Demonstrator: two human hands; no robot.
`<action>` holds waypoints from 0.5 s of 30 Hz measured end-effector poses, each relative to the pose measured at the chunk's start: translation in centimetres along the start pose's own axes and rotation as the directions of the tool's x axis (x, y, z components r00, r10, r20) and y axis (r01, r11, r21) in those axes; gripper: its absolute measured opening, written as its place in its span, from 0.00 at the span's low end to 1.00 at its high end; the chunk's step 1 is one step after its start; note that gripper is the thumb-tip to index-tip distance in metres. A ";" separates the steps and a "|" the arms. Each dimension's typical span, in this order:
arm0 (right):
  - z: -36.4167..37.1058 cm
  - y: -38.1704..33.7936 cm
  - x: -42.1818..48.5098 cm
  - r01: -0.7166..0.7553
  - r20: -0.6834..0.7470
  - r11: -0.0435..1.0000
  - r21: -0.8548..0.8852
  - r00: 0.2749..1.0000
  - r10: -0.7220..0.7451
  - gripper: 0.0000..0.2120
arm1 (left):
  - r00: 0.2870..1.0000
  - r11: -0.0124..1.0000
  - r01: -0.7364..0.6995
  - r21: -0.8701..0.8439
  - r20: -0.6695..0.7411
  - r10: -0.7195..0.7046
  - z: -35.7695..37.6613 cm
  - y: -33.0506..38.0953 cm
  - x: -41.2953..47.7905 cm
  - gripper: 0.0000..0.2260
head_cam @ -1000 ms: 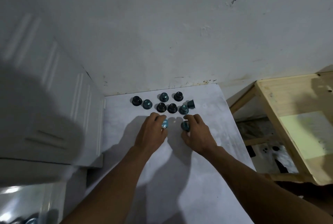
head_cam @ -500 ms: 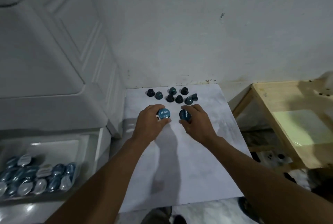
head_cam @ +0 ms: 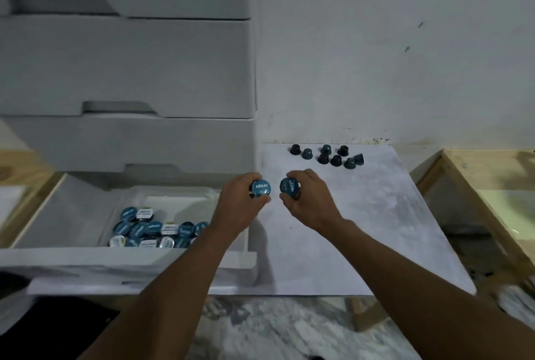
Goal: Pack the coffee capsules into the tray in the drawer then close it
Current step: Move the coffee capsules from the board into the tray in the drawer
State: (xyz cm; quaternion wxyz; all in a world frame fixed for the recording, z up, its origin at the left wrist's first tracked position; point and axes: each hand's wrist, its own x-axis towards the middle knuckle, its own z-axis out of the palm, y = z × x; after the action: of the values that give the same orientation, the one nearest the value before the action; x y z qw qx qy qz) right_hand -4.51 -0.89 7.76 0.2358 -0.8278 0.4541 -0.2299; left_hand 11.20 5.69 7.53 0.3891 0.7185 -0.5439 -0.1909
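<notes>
Holding: I have one capsule in each hand, lifted off the white board (head_cam: 362, 229) and carried between the loose pile and the open drawer (head_cam: 72, 200).
Left hand: my left hand (head_cam: 241, 204) has thumb and fingertips closed round the body of the left capsule (head_cam: 261, 188), right at the drawer's near corner.
Right hand: my right hand (head_cam: 309, 200) pinches the right capsule (head_cam: 289, 186) the same way, just beside the other, over the board.
Why held so: gripping the sides leaves the foil faces free, which I judge lets each one drop in lid-up like the rest.
Pointing: both foil lids face up and toward the camera, the left one's print readable; each short axis runs from lid down into my palm, tilted a little toward me.
Tray: the tray (head_cam: 179, 200) sits in the drawer with packed capsules (head_cam: 153, 230) crowded at its near side, lids mostly up; the far part is bare.
Loose capsules: the loose capsules (head_cam: 328, 155) stand at the board's far edge near the wall, mostly domes up, one at the right end tipped on its side.
Left to do: those remain, and the drawer is open.
</notes>
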 end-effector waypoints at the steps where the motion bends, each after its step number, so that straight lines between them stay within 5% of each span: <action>1: 0.8 -1.2 -0.3 -0.001 -0.004 1.000 0.001 1.000 0.001 0.21 | 1.000 1.000 -0.011 -0.002 -0.001 0.011 -1.3 -0.9 -0.6 0.11; 15: 13.2 -17.5 -1.6 0.057 0.031 0.998 0.015 0.998 -0.057 0.20 | 0.997 0.987 0.060 0.150 -0.063 -0.051 -17.9 -13.3 -5.5 0.16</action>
State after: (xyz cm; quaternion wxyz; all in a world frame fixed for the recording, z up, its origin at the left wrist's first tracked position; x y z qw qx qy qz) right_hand 13.85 11.26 7.66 0.2420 -0.8422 0.4251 -0.2268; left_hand 30.23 18.47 7.71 0.3434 0.7663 -0.5250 -0.1384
